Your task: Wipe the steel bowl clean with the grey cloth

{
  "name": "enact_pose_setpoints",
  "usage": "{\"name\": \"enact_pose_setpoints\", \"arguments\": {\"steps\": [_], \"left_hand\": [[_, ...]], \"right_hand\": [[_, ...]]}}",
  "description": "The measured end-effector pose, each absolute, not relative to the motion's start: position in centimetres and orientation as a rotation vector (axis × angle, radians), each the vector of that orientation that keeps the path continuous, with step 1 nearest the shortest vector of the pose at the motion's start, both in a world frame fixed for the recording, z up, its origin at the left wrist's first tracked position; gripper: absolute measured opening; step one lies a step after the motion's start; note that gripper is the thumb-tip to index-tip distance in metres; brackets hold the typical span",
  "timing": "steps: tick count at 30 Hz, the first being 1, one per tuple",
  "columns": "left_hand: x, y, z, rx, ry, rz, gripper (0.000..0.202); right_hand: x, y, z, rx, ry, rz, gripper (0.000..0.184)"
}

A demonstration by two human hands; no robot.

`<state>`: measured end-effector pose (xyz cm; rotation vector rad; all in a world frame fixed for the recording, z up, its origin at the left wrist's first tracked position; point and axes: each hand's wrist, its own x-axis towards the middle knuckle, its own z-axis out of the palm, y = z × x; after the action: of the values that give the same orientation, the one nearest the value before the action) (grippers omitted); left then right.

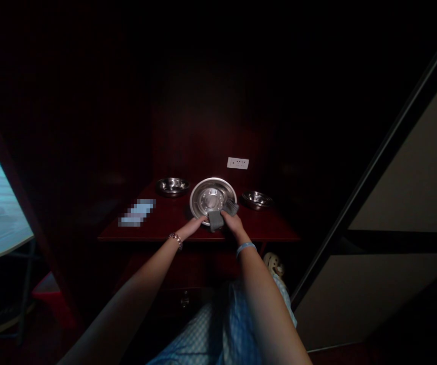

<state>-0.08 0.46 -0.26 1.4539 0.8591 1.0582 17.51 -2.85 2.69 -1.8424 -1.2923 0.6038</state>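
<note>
A person's left hand (195, 223) steadies the near rim of a large steel plate (212, 195) at the middle of a dark red table (165, 223), its grip closed on the rim, while the right hand (230, 221) grips a grey cloth (222, 215) against the plate's near right edge (two smaller steel bowls (172, 186) flank it, left and right).

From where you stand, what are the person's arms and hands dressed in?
Both forearms are bare, with no sleeves in view. The left hand has a beaded bracelet at its wrist; the right hand has a plain light blue wristband. No gloves or rings can be made out in the dim light.
</note>
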Motion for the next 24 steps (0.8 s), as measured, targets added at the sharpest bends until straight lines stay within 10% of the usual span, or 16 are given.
{"name": "enact_pose_setpoints", "arguments": {"steps": [24], "left_hand": [[-0.3,-0.3,-0.4,1.556,0.836,0.983,0.066]], "right_hand": [[16.4,-3.7,3.5,-1.687,-1.260,0.630,0.041]]}}
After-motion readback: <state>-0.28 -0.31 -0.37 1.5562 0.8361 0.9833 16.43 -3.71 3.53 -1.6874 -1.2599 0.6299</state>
